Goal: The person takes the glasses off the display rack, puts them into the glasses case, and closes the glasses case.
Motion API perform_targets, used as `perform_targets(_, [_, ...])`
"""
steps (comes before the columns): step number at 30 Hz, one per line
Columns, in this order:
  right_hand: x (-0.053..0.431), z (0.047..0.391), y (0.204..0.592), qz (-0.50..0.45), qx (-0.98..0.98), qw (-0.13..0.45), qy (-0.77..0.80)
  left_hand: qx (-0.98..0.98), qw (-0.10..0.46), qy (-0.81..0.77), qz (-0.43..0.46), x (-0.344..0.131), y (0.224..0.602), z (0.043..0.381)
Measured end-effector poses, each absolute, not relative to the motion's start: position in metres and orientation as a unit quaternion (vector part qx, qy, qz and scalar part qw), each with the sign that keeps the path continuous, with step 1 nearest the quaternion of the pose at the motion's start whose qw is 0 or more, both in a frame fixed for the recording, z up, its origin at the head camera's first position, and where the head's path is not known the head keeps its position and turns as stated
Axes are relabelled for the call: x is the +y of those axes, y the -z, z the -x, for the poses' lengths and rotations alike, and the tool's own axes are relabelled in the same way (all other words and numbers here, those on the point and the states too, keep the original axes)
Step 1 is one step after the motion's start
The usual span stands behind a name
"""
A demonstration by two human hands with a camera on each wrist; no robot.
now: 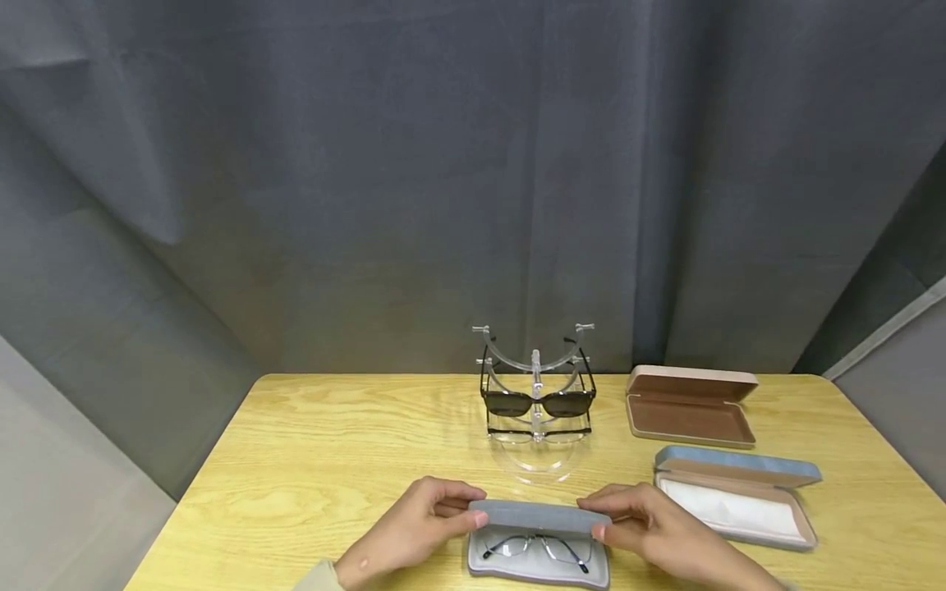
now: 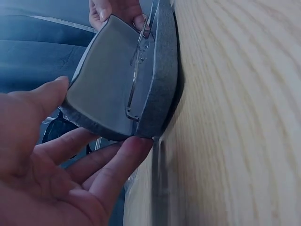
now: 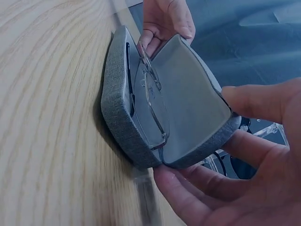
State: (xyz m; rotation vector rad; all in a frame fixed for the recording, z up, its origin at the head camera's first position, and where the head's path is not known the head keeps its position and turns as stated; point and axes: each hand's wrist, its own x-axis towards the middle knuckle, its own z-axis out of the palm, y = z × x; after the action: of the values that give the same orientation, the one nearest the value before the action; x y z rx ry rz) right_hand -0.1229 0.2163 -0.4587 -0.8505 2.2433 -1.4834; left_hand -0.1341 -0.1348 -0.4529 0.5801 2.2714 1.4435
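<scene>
A grey glasses case (image 1: 538,517) lies at the table's front edge, its lid partly raised. Inside the base rests a pair of thin metal-framed eyeglasses (image 1: 558,547), lenses up; they also show in the left wrist view as a metal rim (image 2: 133,80). My left hand (image 1: 424,524) holds the lid's left end, thumb on its front edge and fingers behind near the hinge. At the right end, my right hand (image 1: 649,525) grips the lid likewise, with the thumb (image 3: 254,101) on the lid's rim in the right wrist view.
Behind the case stands a clear display stand (image 1: 536,361) carrying dark sunglasses (image 1: 567,404) and black-rimmed glasses (image 1: 510,433). To the right are an open brown-lined case (image 1: 691,417) and an open blue-lidded case with a white cloth (image 1: 732,509). A grey curtain (image 1: 414,205) hangs behind the table.
</scene>
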Motion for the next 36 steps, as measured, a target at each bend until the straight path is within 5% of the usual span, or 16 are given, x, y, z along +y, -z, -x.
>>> perform_targets(11, [0.22, 0.118, 0.466, 0.285, 0.709, 0.242, 0.597, 0.768, 0.233, -0.567, -0.186, -0.137, 0.457, 0.131])
perform_targets(24, [0.217, 0.117, 0.472, 0.316, 0.73, 0.22, 0.565, 0.796, 0.218, -0.527, -0.201, -0.137, 0.463, 0.131])
perform_targets(28, [0.218, 0.118, 0.474, 0.332, 0.739, 0.191, 0.554, 0.81, 0.208, -0.499, -0.226, -0.14, 0.463, 0.133])
perform_targets(36, [0.221, 0.123, 0.46, 0.334, 0.812, 0.058, 0.475, 0.844, 0.094, -0.473, -0.235, -0.143, 0.456, 0.14])
